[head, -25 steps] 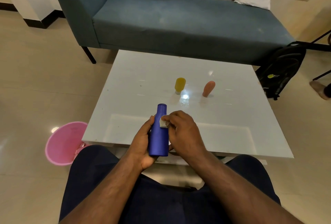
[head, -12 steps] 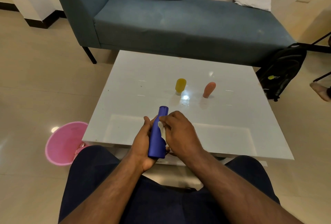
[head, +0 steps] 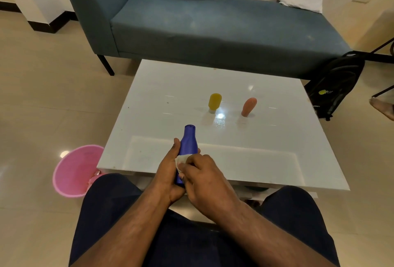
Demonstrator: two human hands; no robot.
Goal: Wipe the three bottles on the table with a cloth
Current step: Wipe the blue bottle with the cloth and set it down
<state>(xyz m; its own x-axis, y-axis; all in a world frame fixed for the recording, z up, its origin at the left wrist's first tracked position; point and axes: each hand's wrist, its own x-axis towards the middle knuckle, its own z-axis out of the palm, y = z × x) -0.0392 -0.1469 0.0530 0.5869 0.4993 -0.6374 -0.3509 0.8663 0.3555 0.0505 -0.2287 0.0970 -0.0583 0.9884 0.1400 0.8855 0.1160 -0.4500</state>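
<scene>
The left hand grips a blue plastic bottle while the right hand pinches a small white cloth against it. A yellow bottle and an orange bottle stand at one o'clock on the glossy white table.

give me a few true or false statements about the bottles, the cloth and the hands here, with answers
1. The left hand grips the blue bottle. True.
2. The right hand holds nothing. False: it presses a white cloth against the blue bottle.
3. The yellow bottle stands on the table. True.
4. The orange bottle lies in the pink bin. False: it is on the table, to the right of the yellow one.
5. The blue bottle's cap is off. False: its cap is on.
</scene>
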